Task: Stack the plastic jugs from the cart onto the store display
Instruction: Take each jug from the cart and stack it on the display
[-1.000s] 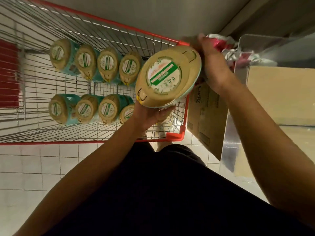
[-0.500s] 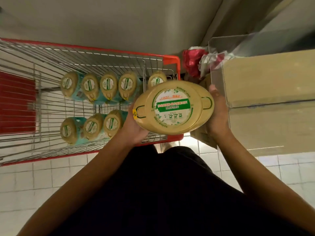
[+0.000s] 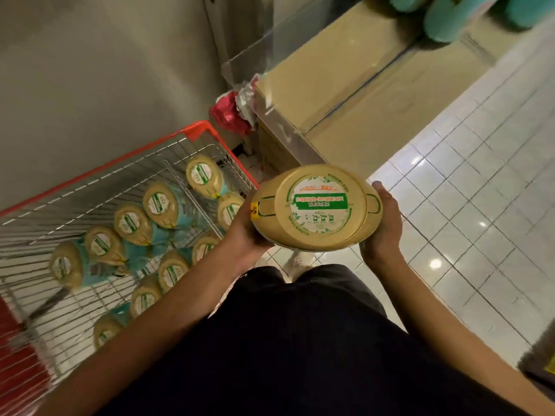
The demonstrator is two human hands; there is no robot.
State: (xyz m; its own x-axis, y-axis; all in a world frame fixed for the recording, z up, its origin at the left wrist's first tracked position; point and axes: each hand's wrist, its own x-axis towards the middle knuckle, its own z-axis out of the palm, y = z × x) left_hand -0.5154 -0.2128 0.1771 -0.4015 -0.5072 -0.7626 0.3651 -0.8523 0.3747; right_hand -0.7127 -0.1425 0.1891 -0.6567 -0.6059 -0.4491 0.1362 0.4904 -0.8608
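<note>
Head view: one held jug [image 3: 315,207], tan lid toward the camera, is shown in front of the body above the tiled floor [image 3: 480,205], between the cart [image 3: 199,130] and the display [image 3: 330,73], touching neither. Its left side is gripped by the left hand [image 3: 240,235] and its right side by the right hand [image 3: 383,229]. The palms are pressed to the wall with the thumbs laid along it, and the fingers are hidden beneath. Ten further jugs [image 3: 132,223] with teal bodies are counted in the cart. At least two blurred teal jugs [image 3: 444,19] are seen on the display. Each lid bears a round white label with a green band, its print too small to be read. One yellow tag [image 3: 254,210] is seen at the held lid's left edge.
</note>
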